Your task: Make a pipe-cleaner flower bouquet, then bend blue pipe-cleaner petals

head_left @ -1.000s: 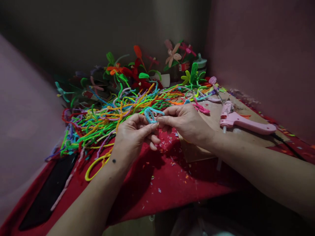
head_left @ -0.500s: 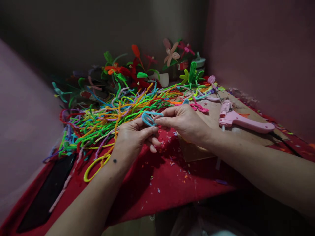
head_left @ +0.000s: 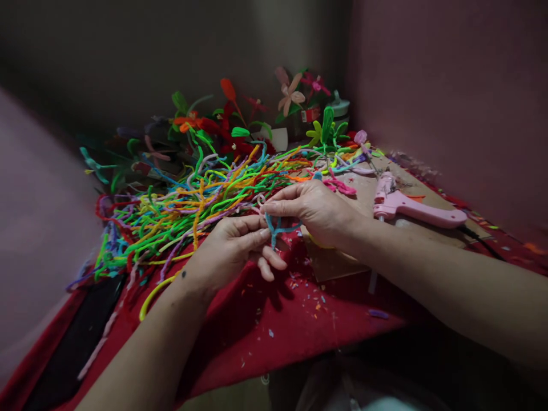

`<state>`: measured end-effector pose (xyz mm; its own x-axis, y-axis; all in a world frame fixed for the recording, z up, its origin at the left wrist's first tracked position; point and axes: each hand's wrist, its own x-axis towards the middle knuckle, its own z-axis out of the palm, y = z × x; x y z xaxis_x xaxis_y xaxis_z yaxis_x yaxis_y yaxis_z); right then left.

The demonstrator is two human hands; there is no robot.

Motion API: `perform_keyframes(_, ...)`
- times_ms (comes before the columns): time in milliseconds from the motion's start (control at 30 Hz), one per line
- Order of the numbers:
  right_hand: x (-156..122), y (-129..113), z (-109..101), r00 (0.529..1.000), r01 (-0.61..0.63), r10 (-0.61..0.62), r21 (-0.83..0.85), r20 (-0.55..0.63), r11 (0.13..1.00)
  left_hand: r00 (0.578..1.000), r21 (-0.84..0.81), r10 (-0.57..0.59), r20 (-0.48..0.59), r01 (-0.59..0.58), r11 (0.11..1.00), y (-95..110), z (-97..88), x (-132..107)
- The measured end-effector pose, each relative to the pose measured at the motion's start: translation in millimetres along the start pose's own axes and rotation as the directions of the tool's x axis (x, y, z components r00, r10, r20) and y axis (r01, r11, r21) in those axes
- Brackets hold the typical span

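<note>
A bent light-blue pipe cleaner (head_left: 274,230) is held between my two hands above the red cloth. My right hand (head_left: 314,204) pinches its upper part from the right, and a pale pink loop (head_left: 261,201) sticks up beside these fingertips. My left hand (head_left: 240,242) grips the blue piece lower down between thumb and index finger, its other fingers loosely curled. Just behind both hands lies a heap of loose pipe cleaners (head_left: 184,220) in many colours. Part of the blue piece is hidden by the fingers.
On the right a pink glue gun (head_left: 422,210) rests on a brown board (head_left: 436,231), its cord trailing right. Pipe-cleaner flowers (head_left: 291,94) stand at the back. A dark flat object (head_left: 81,337) lies at left. Small clippings dot the red cloth (head_left: 240,348).
The blue pipe cleaner has turned from a sideways loop to a piece with an end pointing down. The pink loop now shows above the fingers. The view has shifted slightly.
</note>
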<state>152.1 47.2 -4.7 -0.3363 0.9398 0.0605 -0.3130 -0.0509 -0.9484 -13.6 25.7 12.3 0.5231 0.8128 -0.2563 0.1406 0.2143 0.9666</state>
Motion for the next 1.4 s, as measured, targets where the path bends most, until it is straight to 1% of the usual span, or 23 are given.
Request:
perform_keyframes(167,0.0,-1.0,-0.5,1.0,0.018,-0.018,0.006,-0.009,1.0,0.994,-0.042,-0.095,-0.045,0.093,0.995,-1.8,-4.2,3.3)
perform_keyframes(267,0.3,-0.5,-0.8,1.0,-0.005,0.005,0.018,0.006,1.0,0.99,-0.011,-0.135,-0.045,0.134,0.991,0.0,-8.2,2.4)
perform_keyframes(400,0.6,-1.2,-0.8,0.999,-0.041,0.042,0.051,-0.014,0.998,0.987,0.166,-0.133,-0.091,0.147,0.975,6.4,-14.2,-2.1)
perform_keyframes(533,1.8,-2.7,-2.5,0.998,-0.063,0.065,0.049,-0.028,0.997,0.982,0.345,-0.112,-0.15,0.158,0.925,11.7,-18.6,-5.5)
perform_keyframes(633,2.4,-2.5,-2.8,0.998,-0.062,0.063,0.032,-0.027,0.998,0.985,0.429,-0.104,-0.135,0.152,0.89,15.0,-21.1,-6.6)
perform_keyframes(667,2.4,-2.3,-2.3,0.998,-0.063,0.063,0.028,-0.025,0.998,0.986,0.467,-0.092,-0.137,0.146,0.872,16.4,-21.6,-7.0)
perform_keyframes(700,2.1,-2.2,-1.6,0.998,-0.065,0.065,0.024,-0.026,0.998,0.985,0.514,-0.054,-0.161,0.13,0.848,17.9,-21.7,-7.6)
perform_keyframes(733,1.6,-2.1,-0.6,0.997,-0.067,0.067,0.019,-0.031,0.998,0.979,0.564,0.015,-0.203,0.104,0.819,19.4,-21.1,-8.2)
perform_keyframes(767,1.0,-2.2,0.4,0.997,-0.07,0.07,0.012,-0.035,0.997,0.96,0.61,0.11,-0.258,0.074,0.789,20.8,-19.5,-9.0)
perform_keyframes(833,-0.4,-2.7,2.3,0.997,-0.07,0.07,-0.01,-0.039,0.997,0.881,0.667,0.305,-0.362,0.017,0.745,22.0,-13.2,-10.5)
perform_keyframes(867,-1.0,-2.9,3.0,0.997,-0.069,0.068,-0.021,-0.039,0.997,0.843,0.666,0.364,-0.396,-0.009,0.746,21.6,-8.7,-11.0)
perform_keyframes(900,-1.6,-3.0,3.5,0.997,-0.068,0.067,-0.028,-0.039,0.997,0.825,0.647,0.385,-0.415,-0.031,0.762,20.4,-3.6,-11.2)
perform_keyframes(933,-2.0,-2.8,3.8,0.997,-0.068,0.066,-0.028,-0.043,0.997,0.834,0.611,0.367,-0.412,-0.046,0.79,18.5,1.5,-10.9)
perform_keyframes(1000,-2.1,-1.6,3.8,0.997,-0.063,0.062,-0.014,-0.054,0.998,0.885,0.505,0.272,-0.378,-0.05,0.862,13.2,10.1,-9.0)
perform_keyframes(1033,-1.9,-0.6,3.6,0.997,-0.056,0.056,-0.002,-0.055,0.998,0.909,0.456,0.215,-0.358,-0.031,0.889,10.5,12.9,-7.6)
perform_keyframes(1100,-1.2,2.0,3.0,0.998,-0.03,0.032,0.042,-0.046,0.999,0.926,0.378,0.15,-0.346,-0.009,0.926,6.1,15.1,-5.1)
perform_keyframes(1133,-0.9,3.3,2.8,0.999,-0.016,0.018,0.068,-0.032,0.998,0.924,0.356,0.15,-0.35,-0.017,0.934,4.8,14.8,-4.3)
perform_keyframes(1233,-1.1,5.4,3.1,0.999,-0.01,0.005,0.109,0.045,0.994,0.895,0.348,0.232,-0.381,-0.093,0.933,4.2,12.5,-3.6)
perform_keyframes(1300,-2.5,4.7,4.5,0.997,-0.021,0.017,0.052,0.078,0.998,0.882,0.357,0.253,-0.398,-0.105,0.928,5.0,11.8,-3.7)
perform_keyframes(1400,-5.2,2.4,7.1,0.999,0.021,-0.017,-0.101,0.035,0.995,0.889,0.379,0.215,-0.405,-0.05,0.924,6.4,10.7,-4.0)
